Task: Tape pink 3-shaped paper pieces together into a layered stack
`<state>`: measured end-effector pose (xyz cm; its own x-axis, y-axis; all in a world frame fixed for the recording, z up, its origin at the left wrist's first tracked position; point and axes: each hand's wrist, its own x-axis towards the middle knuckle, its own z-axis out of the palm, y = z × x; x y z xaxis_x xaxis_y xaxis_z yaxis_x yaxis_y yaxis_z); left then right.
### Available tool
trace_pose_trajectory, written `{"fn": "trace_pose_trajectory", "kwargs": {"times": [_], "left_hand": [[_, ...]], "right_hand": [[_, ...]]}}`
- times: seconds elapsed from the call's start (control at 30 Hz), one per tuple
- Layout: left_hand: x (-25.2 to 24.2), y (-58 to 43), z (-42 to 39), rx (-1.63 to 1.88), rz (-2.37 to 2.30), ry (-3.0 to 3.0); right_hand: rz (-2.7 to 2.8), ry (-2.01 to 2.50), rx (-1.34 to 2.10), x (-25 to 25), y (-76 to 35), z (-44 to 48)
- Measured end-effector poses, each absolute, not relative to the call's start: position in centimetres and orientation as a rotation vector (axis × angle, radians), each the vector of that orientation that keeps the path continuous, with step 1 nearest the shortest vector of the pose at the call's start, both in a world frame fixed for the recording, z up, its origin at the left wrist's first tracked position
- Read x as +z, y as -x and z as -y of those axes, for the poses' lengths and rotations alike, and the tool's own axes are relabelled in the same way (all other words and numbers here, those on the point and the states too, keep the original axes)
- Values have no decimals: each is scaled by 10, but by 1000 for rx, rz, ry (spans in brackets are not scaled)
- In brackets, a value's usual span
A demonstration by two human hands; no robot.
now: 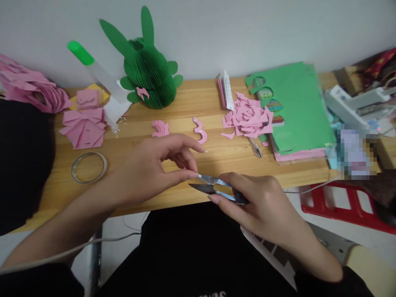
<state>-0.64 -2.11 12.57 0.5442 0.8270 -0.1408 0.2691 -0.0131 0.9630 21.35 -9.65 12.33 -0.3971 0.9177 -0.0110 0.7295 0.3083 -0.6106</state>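
Note:
My right hand (pixel 262 200) grips small metal thread snips (pixel 212 185) over the front edge of the wooden table (pixel 192 103), blades pointing left and slightly apart. My left hand (pixel 154 169) reaches in from the left, its thumb and forefinger pinched together right at the blade tips; whatever they hold is too small to make out. The other left fingers are stretched out above. Just beyond lie cut pink paper shapes (pixel 199 130) and a small stack of pink curved pieces (pixel 161 128).
A green honeycomb paper rabbit (pixel 148 78) stands at the back. Folded pink paper (pixel 83 128), a glue stick (pixel 99 74) and a tape roll (pixel 89 167) lie left. Pink scraps (pixel 247 117), a pen (pixel 255 147) and a green paper stack (pixel 293 107) sit right. A red stool (pixel 340 206) stands beside.

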Motion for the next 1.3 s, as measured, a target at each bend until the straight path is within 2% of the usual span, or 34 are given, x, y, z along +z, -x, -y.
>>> {"fn": "trace_pose_trajectory", "kwargs": {"times": [0.4, 0.73, 0.87, 0.97, 1.13, 1.3], "left_hand": [[127, 6, 18, 466, -937, -1567], [120, 13, 28, 543, -862, -1999], [117, 17, 34, 649, -883, -1944], [109, 17, 36, 719, -1044, -1666], [93, 13, 36, 661, -1196, -1206], [78, 15, 38, 654, -1156, -1067]], "right_hand": [[2375, 1456, 695, 124, -219, 97], [2356, 1474, 671, 125, -219, 96], [2292, 1646, 798, 118, -222, 94], [1968, 1769, 1002, 100, -217, 89], [1196, 1477, 1530, 71, -184, 79], [1073, 1412, 1645, 64, -161, 71]]}}
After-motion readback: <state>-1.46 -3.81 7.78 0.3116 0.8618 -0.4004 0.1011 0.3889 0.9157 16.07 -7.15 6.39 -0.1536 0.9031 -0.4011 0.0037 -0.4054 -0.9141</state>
